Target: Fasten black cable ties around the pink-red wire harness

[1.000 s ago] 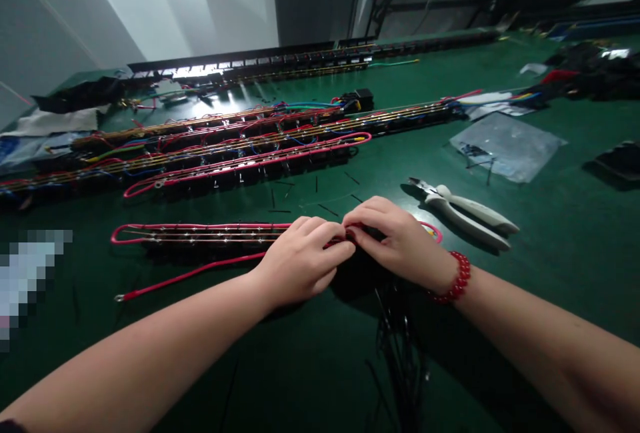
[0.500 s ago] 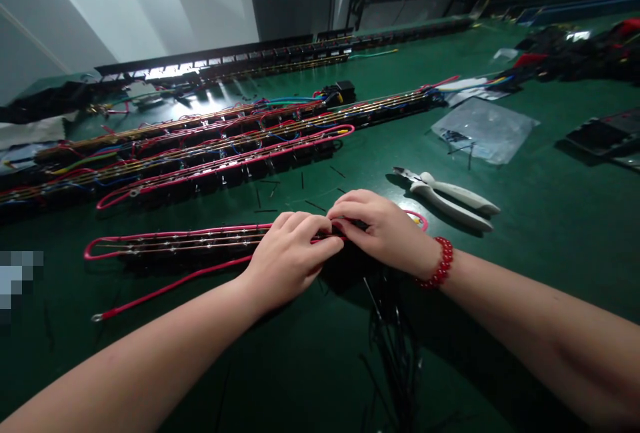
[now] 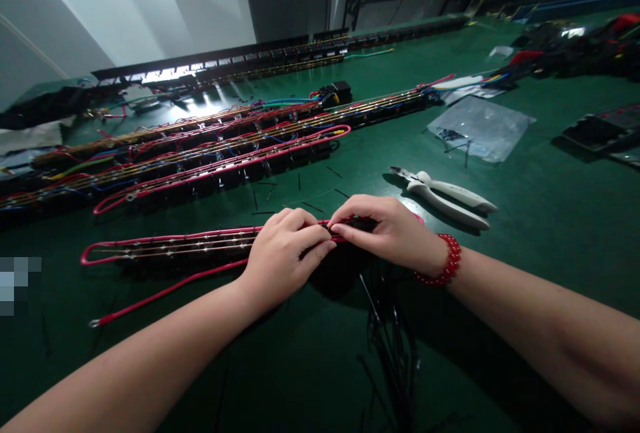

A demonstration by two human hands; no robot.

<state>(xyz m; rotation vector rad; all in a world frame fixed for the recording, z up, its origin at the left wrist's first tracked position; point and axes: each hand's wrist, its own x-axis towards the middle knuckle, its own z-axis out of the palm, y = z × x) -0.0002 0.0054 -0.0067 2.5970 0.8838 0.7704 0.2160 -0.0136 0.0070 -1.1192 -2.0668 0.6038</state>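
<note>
Fingertips drawn closer together over the near strip since half a second ago; the wrists have hardly shifted.

The left hand (image 3: 285,253) and right hand (image 3: 393,230) now meet at one spot on the wired strip (image 3: 190,250), thumbs and forefingers pinched nearly shut on something small and dark at the red wire (image 3: 165,290); what exactly is pinched I cannot tell; the tighter pinch suggests fine work at that one point, likely a tie or clip; the strip lies flat on the green table (image 3: 550,220), its long axis running left to right, slightly rising to the right, its looped end pointing left; white-handled cutters (image 3: 445,194) rest just beyond the right hand, apart from it; a bundle of black ties (image 3: 395,346) lies near the wrists.
</note>
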